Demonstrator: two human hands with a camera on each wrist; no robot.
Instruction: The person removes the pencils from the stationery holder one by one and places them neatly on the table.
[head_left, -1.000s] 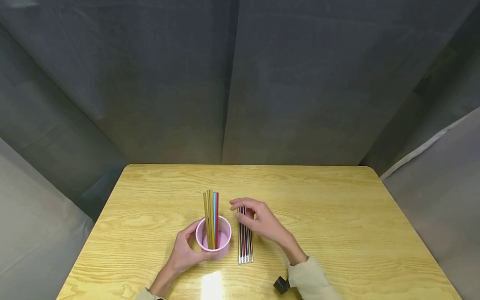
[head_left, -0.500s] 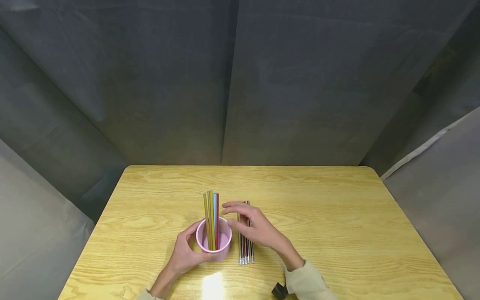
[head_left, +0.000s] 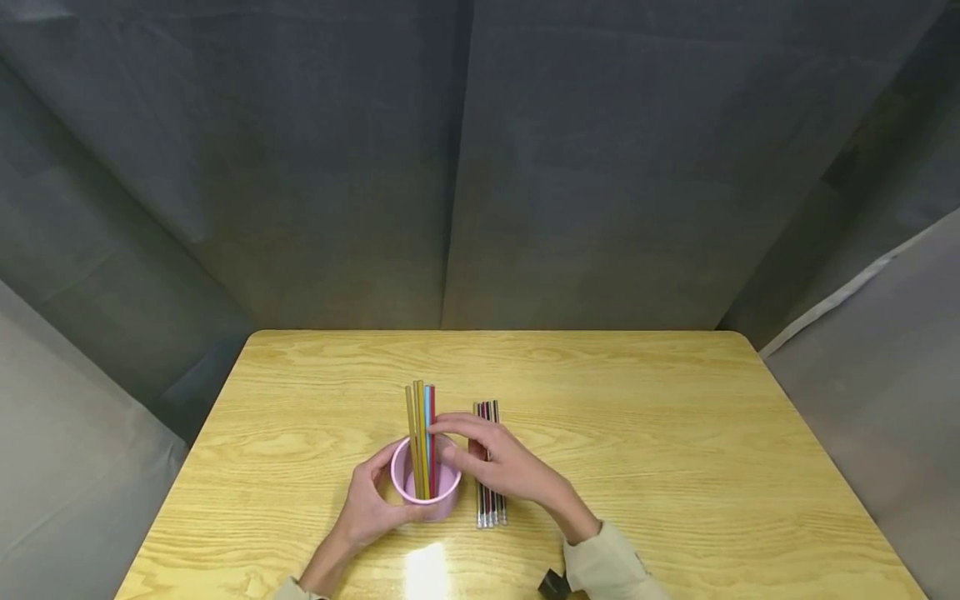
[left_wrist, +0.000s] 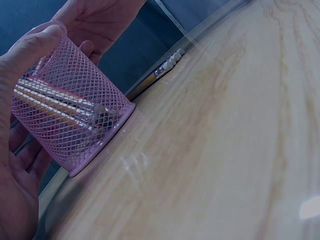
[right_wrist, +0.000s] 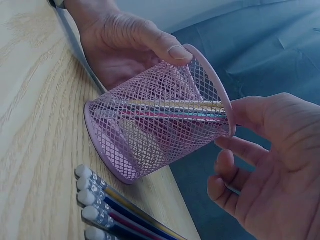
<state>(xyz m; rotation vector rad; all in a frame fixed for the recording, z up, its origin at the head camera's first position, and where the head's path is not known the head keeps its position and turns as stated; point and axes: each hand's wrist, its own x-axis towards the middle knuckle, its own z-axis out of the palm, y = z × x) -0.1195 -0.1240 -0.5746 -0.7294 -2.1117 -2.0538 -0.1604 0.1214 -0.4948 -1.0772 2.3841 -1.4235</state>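
Note:
A pink mesh pencil cup [head_left: 442,502] stands on the table, gripped round its side by my left hand [head_left: 369,510]; the thumb lies near the rim. Several pencils [head_left: 418,417] lean in it, yellow or gold ones, a light blue one and a red one, eraser ends down. My right hand [head_left: 506,462] is at the cup's right rim, its index fingertip at the blue and red pencils, the thumb lower, over the opening. The right wrist view shows the right hand's fingers [right_wrist: 245,150] beside the rim; whether they touch the pencils is partly hidden.
Right of the cup, partly beneath my right hand, several dark-striped pencils [head_left: 491,508] lie side by side, white erasers toward me. The wooden table [head_left: 637,417] has grey curtains [head_left: 585,167] behind it and at the sides. A small black block [head_left: 555,585] is by the right sleeve.
My right hand has moved left from above the lying pencils to the cup's rim and the standing pencils. The left hand and the cup have stayed in place.

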